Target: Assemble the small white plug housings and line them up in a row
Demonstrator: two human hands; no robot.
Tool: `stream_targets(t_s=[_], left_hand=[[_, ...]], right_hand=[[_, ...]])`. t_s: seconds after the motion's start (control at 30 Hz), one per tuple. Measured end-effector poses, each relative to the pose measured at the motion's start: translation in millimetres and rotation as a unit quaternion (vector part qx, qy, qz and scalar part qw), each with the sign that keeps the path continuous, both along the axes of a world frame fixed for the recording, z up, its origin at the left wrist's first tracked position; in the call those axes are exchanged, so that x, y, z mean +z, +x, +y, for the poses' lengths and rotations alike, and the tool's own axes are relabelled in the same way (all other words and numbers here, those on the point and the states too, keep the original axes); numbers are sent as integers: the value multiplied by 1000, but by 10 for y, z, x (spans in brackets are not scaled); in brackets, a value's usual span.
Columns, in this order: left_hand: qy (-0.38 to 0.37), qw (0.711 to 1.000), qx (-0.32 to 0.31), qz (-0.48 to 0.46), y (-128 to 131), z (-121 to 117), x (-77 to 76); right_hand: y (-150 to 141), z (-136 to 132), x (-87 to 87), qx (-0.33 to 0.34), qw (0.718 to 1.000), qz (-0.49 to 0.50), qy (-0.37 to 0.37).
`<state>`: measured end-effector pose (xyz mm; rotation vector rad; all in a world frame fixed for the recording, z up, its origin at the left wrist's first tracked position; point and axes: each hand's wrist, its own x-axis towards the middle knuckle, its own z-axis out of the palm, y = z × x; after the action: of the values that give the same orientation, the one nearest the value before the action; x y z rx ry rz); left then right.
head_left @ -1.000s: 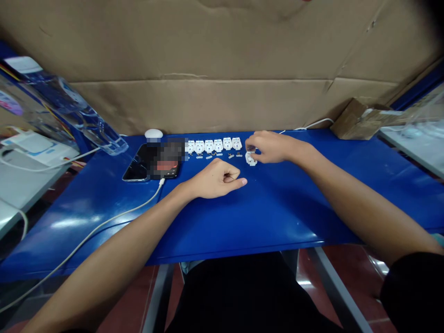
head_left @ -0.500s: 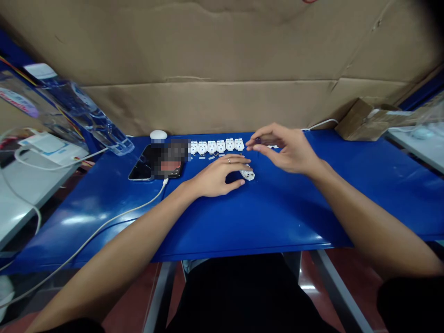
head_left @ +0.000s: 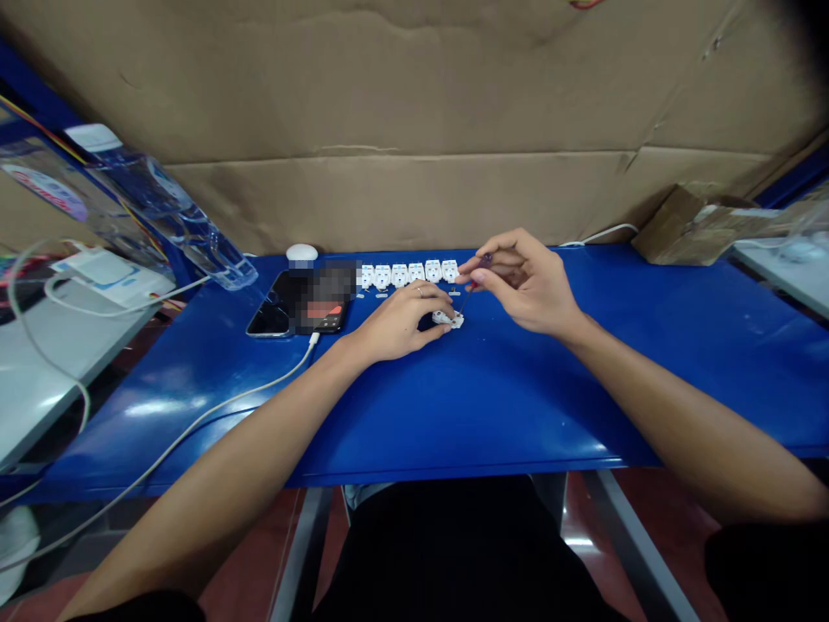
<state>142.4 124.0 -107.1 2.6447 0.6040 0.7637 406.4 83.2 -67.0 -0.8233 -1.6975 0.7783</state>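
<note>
My left hand (head_left: 409,321) rests on the blue table, thumb and fingers closed on a small white plastic part (head_left: 457,320) with dark spots on its top. Above and to the right, my right hand (head_left: 528,281) pinches a small screwdriver (head_left: 487,258). Its dark handle end shows between the fingers, and the thin shaft points down to the white part. Whether the tip sits in a screw is too small to tell. Behind my hands stands a row of several similar white plastic parts (head_left: 415,273), with small flat pieces (head_left: 382,295) lying in front of them.
Two phones lie at the left, a black one (head_left: 270,307) and one with a charging cable (head_left: 313,339). Beside them are a white rounded object (head_left: 301,254) and a tilted water bottle (head_left: 172,212). A cardboard box (head_left: 677,229) stands at the back right, against the cardboard wall (head_left: 453,95).
The screwdriver has come down so that its shaft meets the white part. My left hand has closed on that part, which has turned and shifted slightly left.
</note>
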Motion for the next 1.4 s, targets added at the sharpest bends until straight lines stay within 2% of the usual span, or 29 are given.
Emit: stream_targets(t_s=[0.2,0.4,0.87,0.97,1.07,1.17,1.4], left_hand=[[-20,1000,2,4,6,-2,5],[-27,1000,-1,8,-5,-12,35],[-24,1000,-5,7,2,-6,40],[-34,999,-1,9,1,-17,42],[-48,999,15,12,4,-39,33],[-60,998,18,4,14,-52,15],[-68,998,14,0,35,-49,38]], right_hand=[[-25,-15,-13,-10,1000,-24,-8],[-38,18,-52,-32,999,-1,-12],[-34,10,-63,-15,1000,-5,-4],[-50,9,-87,-52,999,-6,12],[-79,-8,-84,-120,991,-49,33],[-119,-34,-67,-151,983,-87,58],[-135,-36,-136,-101,990,-84,45]])
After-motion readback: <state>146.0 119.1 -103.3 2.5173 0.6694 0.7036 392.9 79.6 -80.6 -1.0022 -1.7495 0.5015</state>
